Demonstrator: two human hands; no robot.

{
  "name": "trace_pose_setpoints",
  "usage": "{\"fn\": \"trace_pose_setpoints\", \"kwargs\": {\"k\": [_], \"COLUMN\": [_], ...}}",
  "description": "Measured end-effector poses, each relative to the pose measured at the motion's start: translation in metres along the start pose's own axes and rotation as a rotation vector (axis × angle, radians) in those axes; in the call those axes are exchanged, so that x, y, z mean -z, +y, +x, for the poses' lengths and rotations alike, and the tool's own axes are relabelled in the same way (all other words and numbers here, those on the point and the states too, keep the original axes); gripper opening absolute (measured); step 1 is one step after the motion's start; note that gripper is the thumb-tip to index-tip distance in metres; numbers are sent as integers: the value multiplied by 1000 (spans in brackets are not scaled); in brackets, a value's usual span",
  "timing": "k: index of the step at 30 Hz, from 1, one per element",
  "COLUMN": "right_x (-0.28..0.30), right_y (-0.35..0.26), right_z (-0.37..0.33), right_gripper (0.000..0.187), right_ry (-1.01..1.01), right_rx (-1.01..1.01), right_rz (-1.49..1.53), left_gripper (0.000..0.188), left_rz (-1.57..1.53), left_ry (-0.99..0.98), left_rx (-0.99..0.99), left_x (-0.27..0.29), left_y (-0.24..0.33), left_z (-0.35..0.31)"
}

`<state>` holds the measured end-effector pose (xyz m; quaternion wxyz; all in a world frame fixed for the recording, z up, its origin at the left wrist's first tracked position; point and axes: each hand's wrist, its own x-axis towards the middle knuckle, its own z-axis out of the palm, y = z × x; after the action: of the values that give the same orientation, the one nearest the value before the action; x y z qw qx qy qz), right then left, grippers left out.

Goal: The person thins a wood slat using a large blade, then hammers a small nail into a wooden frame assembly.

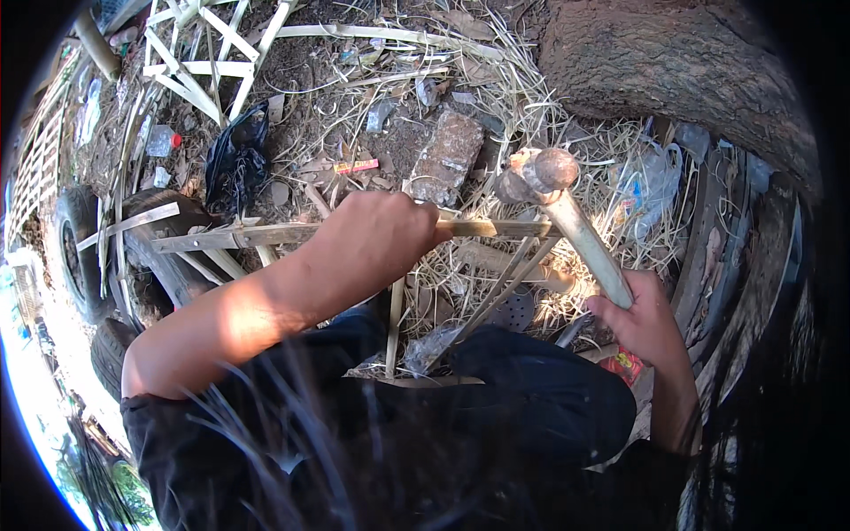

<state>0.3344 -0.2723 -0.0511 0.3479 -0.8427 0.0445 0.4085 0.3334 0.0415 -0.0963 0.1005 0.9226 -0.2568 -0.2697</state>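
My left hand [376,232] is closed round a long split bamboo strip [496,227], which lies crosswise in front of me. The strip runs out past the hand on both sides. On the right, my right hand [645,317] grips the lower end of the pale handle of a hammer [586,243]. Its rusty, round-faced head is up beside the strip's right end; I cannot tell whether the two touch. Thinner bamboo slats [518,281] slant down from near that end toward my knees.
A rough brick [447,157] lies beyond the strip. A tree trunk [682,66] crosses the far right. Old tyres [81,252] stand at the left, near a black plastic bag [237,155]. A crossed bamboo frame [208,68] lies far left, and shavings [522,71] litter the ground.
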Motion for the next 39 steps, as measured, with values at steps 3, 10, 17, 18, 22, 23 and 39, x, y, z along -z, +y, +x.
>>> {"fn": "trace_pose_setpoints", "kwargs": {"k": [3,10,17,18,22,23,39], "right_x": [10,5,-2,-2,-3,-4,-11], "right_y": [-35,-59,-59,-57,-60,-57,-79], "right_z": [-39,-132,-182,-186,-212,-213,-219], "right_gripper": [18,23,21,20,25,25,27], "right_ry": [-110,-62,-57,-39,-1,-6,-5], "right_rx": [-27,82,-47,-73,-64,-67,-217], "right_rz": [-55,-254,-374,-439,-365,-367,-455], "left_gripper": [19,23,13,13,12,12,11], "left_rz": [-77,-136,-14,6,-40,-13,-22], "left_ry": [39,142,191,242,320,286,42], "left_rx": [-16,-104,-108,-151,-142,-134,-114], "left_x": [13,23,19,18,11,14,16], "left_y": [25,62,93,95,111,111,132], "left_z": [-29,-83,-100,-103,-111,-113,-98]}}
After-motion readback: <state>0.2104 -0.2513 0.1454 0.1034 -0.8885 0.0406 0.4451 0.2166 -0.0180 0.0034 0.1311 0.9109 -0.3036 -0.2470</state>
